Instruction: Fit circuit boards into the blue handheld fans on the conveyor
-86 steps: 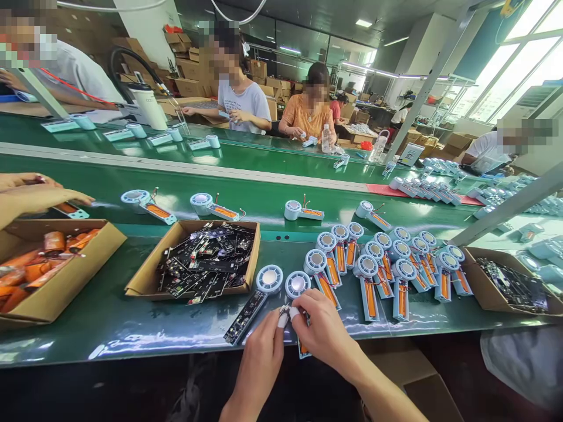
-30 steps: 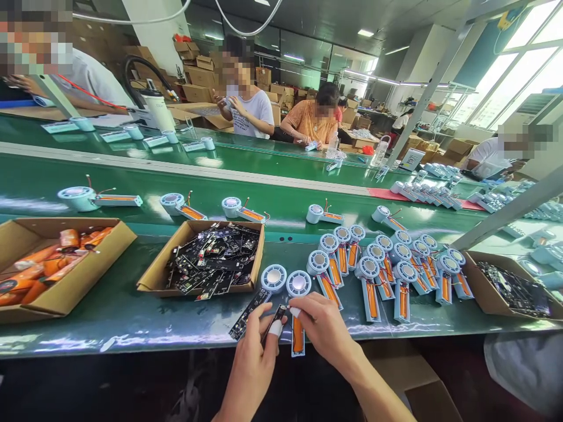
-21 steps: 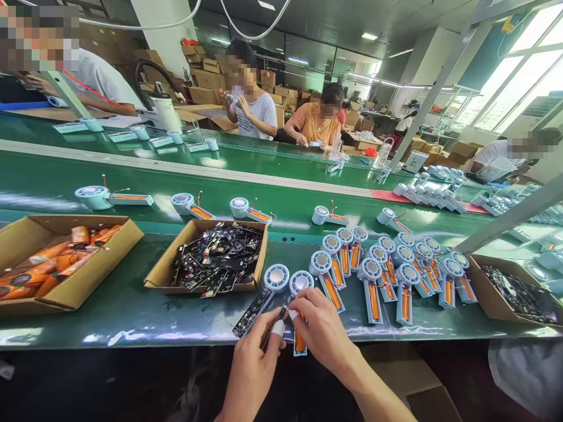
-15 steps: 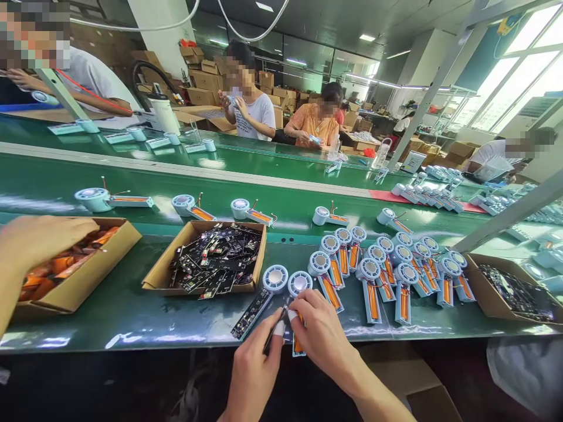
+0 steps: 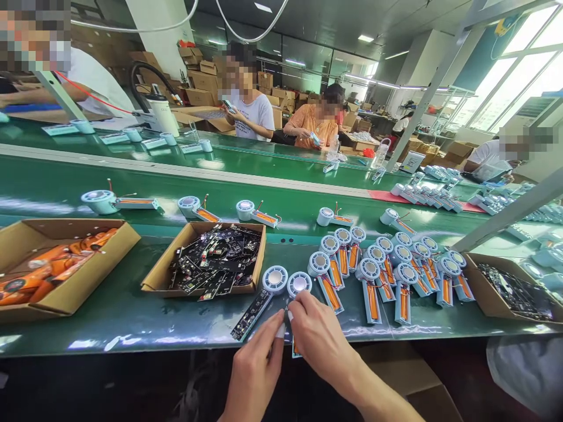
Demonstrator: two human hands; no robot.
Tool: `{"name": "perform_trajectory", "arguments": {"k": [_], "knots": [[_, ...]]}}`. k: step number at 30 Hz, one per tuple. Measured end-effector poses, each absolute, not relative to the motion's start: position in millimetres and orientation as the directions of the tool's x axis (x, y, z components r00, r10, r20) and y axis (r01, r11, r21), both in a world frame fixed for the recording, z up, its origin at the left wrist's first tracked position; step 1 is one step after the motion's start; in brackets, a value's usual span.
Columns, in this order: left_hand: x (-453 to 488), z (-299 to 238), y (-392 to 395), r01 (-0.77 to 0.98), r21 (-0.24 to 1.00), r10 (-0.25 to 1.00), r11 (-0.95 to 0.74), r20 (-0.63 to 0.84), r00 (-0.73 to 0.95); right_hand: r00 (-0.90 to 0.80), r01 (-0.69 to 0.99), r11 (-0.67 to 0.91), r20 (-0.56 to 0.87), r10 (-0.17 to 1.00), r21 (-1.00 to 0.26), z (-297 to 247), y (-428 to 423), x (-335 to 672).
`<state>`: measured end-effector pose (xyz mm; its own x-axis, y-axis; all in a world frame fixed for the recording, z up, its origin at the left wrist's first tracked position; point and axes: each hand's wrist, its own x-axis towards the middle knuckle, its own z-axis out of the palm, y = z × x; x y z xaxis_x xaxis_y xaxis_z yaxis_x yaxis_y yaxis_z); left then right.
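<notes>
My left hand (image 5: 257, 369) and my right hand (image 5: 319, 334) meet at the near edge of the green bench, over a light-blue fan body (image 5: 299, 285) with an orange battery in its handle. Both hands pinch a thin black circuit strip at that handle; the strip is mostly hidden under my fingers. White tape wraps a fingertip on each hand. Just to the left lies another fan body (image 5: 275, 279) with a black board in its handle.
A cardboard box of black circuit boards (image 5: 211, 264) sits left of my hands, a box of orange batteries (image 5: 53, 266) farther left. Several finished fan bodies (image 5: 387, 269) lie to the right, another box of boards (image 5: 512, 287) beyond. More fan bodies ride the green conveyor (image 5: 264, 193); people work opposite.
My hands have closed in on the handle, covering the black strip. A co-worker's hand that reached over the battery box has gone. The fan bodies on the conveyor have drifted right.
</notes>
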<state>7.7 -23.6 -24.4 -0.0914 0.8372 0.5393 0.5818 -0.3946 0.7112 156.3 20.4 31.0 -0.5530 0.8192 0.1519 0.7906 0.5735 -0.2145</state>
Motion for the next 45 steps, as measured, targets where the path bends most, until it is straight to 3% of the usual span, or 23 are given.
{"name": "perform_trajectory", "arguments": {"k": [5,9,15,18,21,24,29,34,38,42,45], "knots": [[-3.3,-13.1,-16.4,0.457,0.846,0.940,-0.275,0.336,-0.057,-0.568,0.599,0.582,0.221,0.793,-0.549,28.3,36.2,172.8],[-10.3,-8.4,-10.3,0.353,0.911,0.974,-0.211,0.225,0.002,-0.606,0.447,0.579,0.246,0.757,-0.681,27.7,42.0,177.9],[-12.4,-8.9,-10.0,0.354,0.923,0.988,-0.147,0.122,0.093,-0.538,0.423,0.465,0.197,0.819,-0.777,31.3,40.5,181.4],[-10.6,-10.1,-12.3,0.402,0.910,0.995,-0.098,0.093,0.033,-0.417,0.448,0.377,0.184,0.890,-0.810,32.7,33.9,195.9],[-7.0,-12.6,-13.9,0.445,0.892,0.996,-0.076,0.088,-0.006,-0.376,0.562,0.332,0.123,0.918,-0.758,29.5,23.1,209.2],[-3.2,-15.0,-14.7,0.517,0.847,0.991,-0.129,0.134,0.027,-0.475,0.599,0.415,0.113,0.873,-0.685,22.0,16.7,210.3],[-1.1,-19.6,-18.3,0.743,0.609,0.953,-0.278,0.271,0.134,-0.435,0.433,0.542,0.360,0.825,-0.720,6.9,26.3,189.4],[-2.2,-17.4,-22.3,0.912,0.328,0.968,-0.247,0.130,0.216,-0.243,0.342,0.287,0.210,0.947,-0.895,1.0,35.3,165.8],[-3.4,-9.7,-19.8,0.899,0.374,0.973,-0.227,0.048,0.226,-0.262,0.229,0.183,0.121,0.957,-0.956,3.2,35.4,164.5],[-6.7,-6.8,-17.1,0.851,0.474,0.971,-0.226,0.043,0.233,-0.300,0.179,-0.009,-0.064,0.952,-0.984,7.8,37.3,169.9],[-8.8,-7.6,-15.6,0.810,0.531,0.968,-0.249,0.109,0.226,-0.312,0.214,0.012,-0.057,0.948,-0.977,11.3,39.0,170.1]]}}
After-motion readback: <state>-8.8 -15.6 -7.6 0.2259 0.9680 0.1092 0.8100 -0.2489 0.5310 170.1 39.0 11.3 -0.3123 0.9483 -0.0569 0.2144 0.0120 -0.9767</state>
